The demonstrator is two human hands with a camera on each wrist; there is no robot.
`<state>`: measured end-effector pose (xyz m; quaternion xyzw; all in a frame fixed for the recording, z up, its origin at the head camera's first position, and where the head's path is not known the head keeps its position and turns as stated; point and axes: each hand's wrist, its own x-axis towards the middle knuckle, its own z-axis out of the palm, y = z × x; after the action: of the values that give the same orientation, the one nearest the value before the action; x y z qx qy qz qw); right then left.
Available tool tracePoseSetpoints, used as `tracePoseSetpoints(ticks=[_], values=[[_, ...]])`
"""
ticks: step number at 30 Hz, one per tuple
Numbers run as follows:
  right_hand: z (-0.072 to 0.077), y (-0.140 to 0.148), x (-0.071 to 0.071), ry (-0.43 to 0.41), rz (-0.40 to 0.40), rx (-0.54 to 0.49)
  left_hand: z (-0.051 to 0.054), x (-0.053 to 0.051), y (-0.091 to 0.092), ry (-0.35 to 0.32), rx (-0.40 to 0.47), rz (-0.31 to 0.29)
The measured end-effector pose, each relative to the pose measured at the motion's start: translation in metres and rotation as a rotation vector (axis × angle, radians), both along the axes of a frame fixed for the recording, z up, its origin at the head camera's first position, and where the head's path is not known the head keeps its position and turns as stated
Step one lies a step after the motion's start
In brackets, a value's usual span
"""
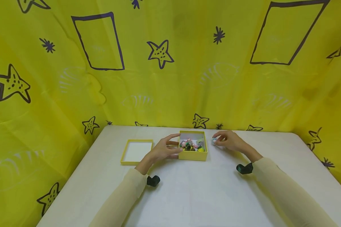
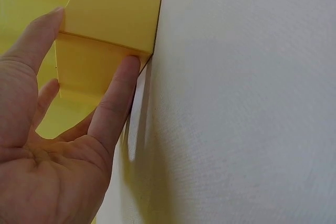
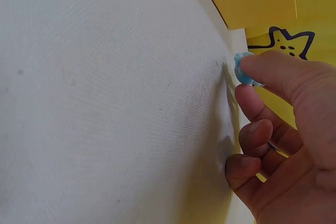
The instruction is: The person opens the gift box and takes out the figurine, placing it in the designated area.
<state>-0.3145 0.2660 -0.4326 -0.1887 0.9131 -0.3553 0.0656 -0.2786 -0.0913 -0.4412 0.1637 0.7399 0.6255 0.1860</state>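
I pinch a small pale-blue trinket (image 3: 242,77) in my right hand (image 1: 230,140), at three o'clock of the yellow box (image 1: 192,156); so slight a hold could let it slip. My left hand (image 1: 163,149), fingers apart, touches the box's nine o'clock wall, where pushing too hard might jostle the colourful pieces (image 1: 188,147) heaped inside. Farther toward nine lies the shallow lid (image 1: 129,163), white interior up.

Head view, as I receive it: diffuse, even light; soft shadows beneath both sleeves (image 1: 116,198) on the white table (image 1: 204,195). Wrist views, on my feed: greyer table, blurred-edged shadows beside left hand (image 2: 63,161) and right hand (image 3: 307,163).
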Motion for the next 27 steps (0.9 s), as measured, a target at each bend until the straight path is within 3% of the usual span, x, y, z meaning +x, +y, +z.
tracePoseSetpoints(ticks=[19, 27], values=[[-0.0040, 0.0019, -0.0031, -0.019, 0.034, 0.004, 0.0011, 0.0006, 0.0016, 0.001, 0.019, 0.001], [-0.0057, 0.0017, -0.0037, -0.052, 0.019, 0.010, 0.0016, 0.0020, 0.0001, 0.034, -0.023, 0.006]])
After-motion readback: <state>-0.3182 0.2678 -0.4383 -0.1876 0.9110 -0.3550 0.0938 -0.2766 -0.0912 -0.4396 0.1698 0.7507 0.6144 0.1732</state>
